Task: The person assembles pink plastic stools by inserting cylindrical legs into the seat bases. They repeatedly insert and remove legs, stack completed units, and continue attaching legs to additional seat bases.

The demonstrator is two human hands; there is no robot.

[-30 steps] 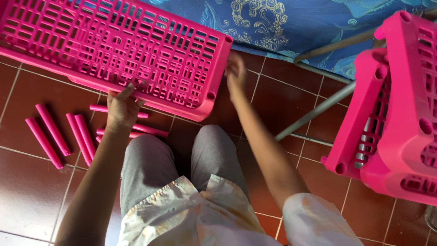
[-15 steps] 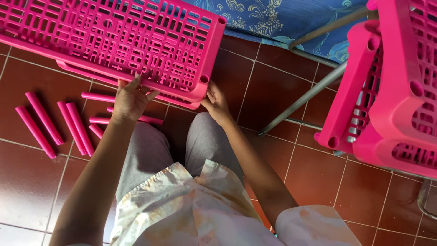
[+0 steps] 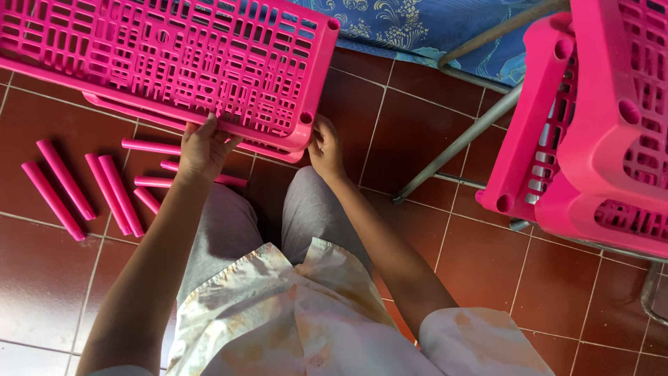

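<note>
A large pink perforated plastic shelf panel lies tilted over the red tiled floor in front of my knees. My left hand grips its near edge from below, fingers curled over the rim. My right hand holds the panel's near right corner, next to a round socket hole. Several pink plastic tubes lie on the floor to the left, some partly hidden under the panel and my left arm.
More stacked pink shelf panels stand at the right. A grey metal frame leg runs diagonally across the tiles. A blue patterned cloth covers the top middle. My grey-trousered knees fill the lower middle.
My right hand came down from the panel's right edge and took hold of its near right corner. The panel shifted slightly left and up in view. My left hand kept its grip.
</note>
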